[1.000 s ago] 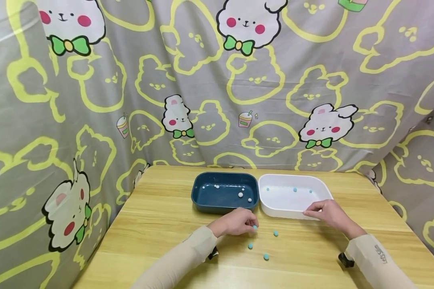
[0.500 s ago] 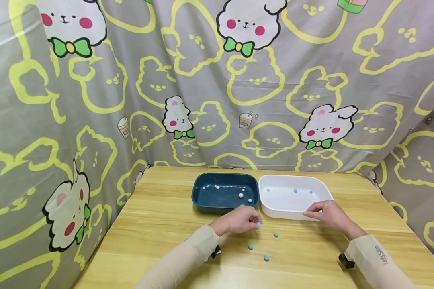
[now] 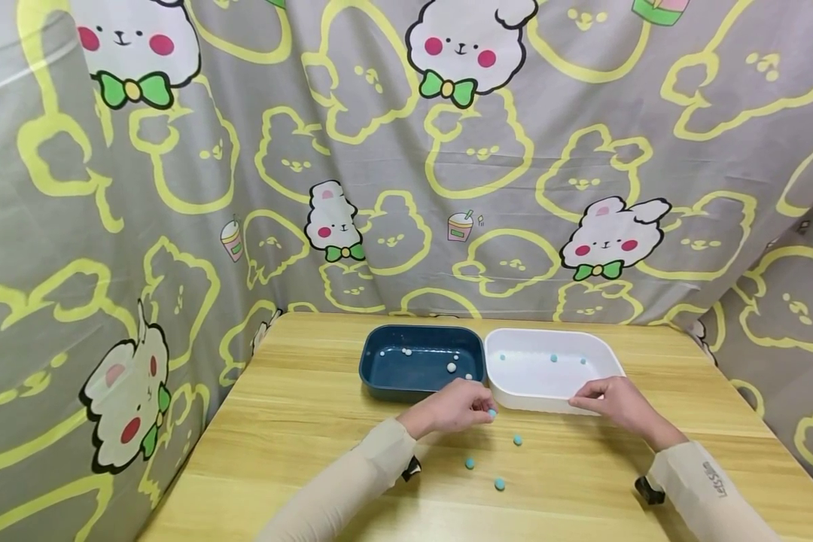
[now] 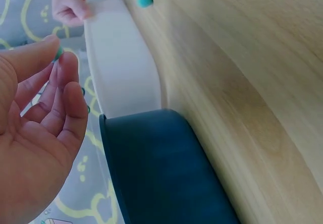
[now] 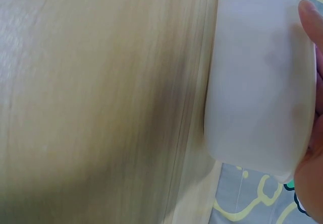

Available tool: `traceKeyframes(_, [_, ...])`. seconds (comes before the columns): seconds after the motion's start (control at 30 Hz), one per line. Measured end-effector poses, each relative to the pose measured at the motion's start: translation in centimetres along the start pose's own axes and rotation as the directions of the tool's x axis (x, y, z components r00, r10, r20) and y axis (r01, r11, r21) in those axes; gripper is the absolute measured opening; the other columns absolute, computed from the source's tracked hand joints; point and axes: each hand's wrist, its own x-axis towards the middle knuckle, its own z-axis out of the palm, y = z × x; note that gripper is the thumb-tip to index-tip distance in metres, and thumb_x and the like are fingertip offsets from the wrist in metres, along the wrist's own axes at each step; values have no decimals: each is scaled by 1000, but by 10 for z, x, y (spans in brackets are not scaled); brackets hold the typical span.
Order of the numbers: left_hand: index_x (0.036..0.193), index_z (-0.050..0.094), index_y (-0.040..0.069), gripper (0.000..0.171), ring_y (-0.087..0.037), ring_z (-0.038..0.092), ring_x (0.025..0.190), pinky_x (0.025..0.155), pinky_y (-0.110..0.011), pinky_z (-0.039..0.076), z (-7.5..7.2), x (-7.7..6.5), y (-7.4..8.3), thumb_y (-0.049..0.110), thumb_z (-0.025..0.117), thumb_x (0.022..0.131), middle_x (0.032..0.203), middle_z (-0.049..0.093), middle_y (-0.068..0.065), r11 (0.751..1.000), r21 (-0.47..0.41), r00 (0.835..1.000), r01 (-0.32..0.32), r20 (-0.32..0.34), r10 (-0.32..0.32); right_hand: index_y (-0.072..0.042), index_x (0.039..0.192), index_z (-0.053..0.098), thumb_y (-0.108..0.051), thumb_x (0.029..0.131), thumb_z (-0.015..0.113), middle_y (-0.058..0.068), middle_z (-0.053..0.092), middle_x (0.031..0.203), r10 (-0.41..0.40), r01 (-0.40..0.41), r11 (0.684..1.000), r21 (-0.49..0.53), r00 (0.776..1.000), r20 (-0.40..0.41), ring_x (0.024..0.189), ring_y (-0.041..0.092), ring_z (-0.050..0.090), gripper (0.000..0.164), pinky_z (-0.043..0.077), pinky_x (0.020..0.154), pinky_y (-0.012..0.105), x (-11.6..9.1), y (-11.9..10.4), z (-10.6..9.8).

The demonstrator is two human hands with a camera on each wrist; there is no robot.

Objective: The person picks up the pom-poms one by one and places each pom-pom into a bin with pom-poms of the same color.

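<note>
1. The dark blue box (image 3: 400, 393) holds small white beads (image 3: 451, 368). The left hand overlaps its near right corner in the head view, so a low wrist could catch the rim and jolt it.
2. The left hand (image 3: 450, 406) has its grip together, thumb and fingertip clamped on one turquoise bead, the pinched bead (image 3: 492, 413). That bead is off the table, near where the two boxes meet. So small and round a thing may well squirt out if squeezed unevenly; let go too early, it could fall short or land among the white beads.
3. Three loose beads (image 3: 500, 484) lie on the table (image 3: 278, 421) in front of the boxes. A dragging sleeve might set them rolling, perhaps off the near edge.
4. The white box (image 3: 525, 399) has a few turquoise beads inside. Being probably light, it could slide or tip under a tug, scattering them.
5. The right hand (image 3: 616, 403) has its grip clamped on the white box's near rim, toward the right; an uneven pull there might twist the box away.
</note>
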Motion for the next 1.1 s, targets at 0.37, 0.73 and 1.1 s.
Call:
traceKeyframes(0.37, [95, 68, 15, 7, 0, 50, 75, 69, -11, 42, -5, 6, 6, 18, 63, 93, 85, 58, 11, 1000, 0, 1000, -9, -19, 9, -21, 77, 75, -38, 82, 73, -11, 68, 74, -18, 18, 1000, 11, 1000, -11, 71, 4, 55, 18, 44, 64, 23, 0, 0, -1])
traceKeyframes(0.73, [102, 70, 11, 14, 0, 51, 75, 69, -11, 42, -5, 12, 7, 19, 62, 93, 87, 59, 12, 1000, -29, 999, -10, -34, 9, -20, 77, 75, -38, 81, 73, -10, 68, 73, -18, 18, 1000, 17, 1000, -15, 69, 4, 54, 19, 44, 62, 23, -1, 2, 0])
traceKeyframes(1.1, [101, 70, 10, 14, 1, 51, 73, 67, -11, 43, -3, 11, 8, 19, 62, 93, 85, 60, 12, 999, -41, 999, -25, -42, 23, -21, 77, 75, -41, 82, 72, -11, 68, 72, -11, 11, 1000, 1, 1000, -16, 70, 3, 54, 20, 44, 63, 24, -2, 2, 1])
